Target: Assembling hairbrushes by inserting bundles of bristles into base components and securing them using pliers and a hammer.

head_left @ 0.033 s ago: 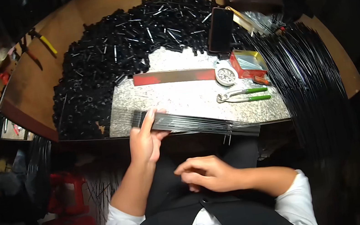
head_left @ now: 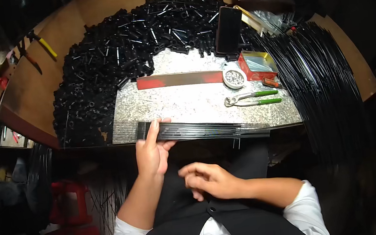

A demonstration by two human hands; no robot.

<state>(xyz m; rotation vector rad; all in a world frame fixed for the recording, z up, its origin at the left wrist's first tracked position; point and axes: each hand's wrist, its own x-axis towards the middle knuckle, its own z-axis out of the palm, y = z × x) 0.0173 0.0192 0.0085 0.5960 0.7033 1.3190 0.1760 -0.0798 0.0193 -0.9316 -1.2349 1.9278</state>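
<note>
My left hand [head_left: 150, 152] is closed around the left end of a bundle of thin black rods [head_left: 194, 131], with the thumb on top. The bundle lies nearly level along the table's front edge, its right part reaching past that edge. A couple of thin tips [head_left: 237, 144] poke down near its right end. Below the bundle, above my lap, my right hand [head_left: 213, 179] hovers with its fingers loosely bent and apart. Nothing shows in it, and it touches no rods.
A heap of small black tubular parts [head_left: 94, 63] covers the table's left and back. Green-handled pincers [head_left: 255, 99], a round white dish [head_left: 234, 78], a red box [head_left: 257, 65], a red-brown bar [head_left: 178, 79] and a phone [head_left: 228, 30] lie further right. Long black rods [head_left: 312, 76] overhang the right edge.
The bundle has turned a little flatter: its left end is lower and its right end slightly higher. My right hand has shifted slightly, its fingers bent as before.
</note>
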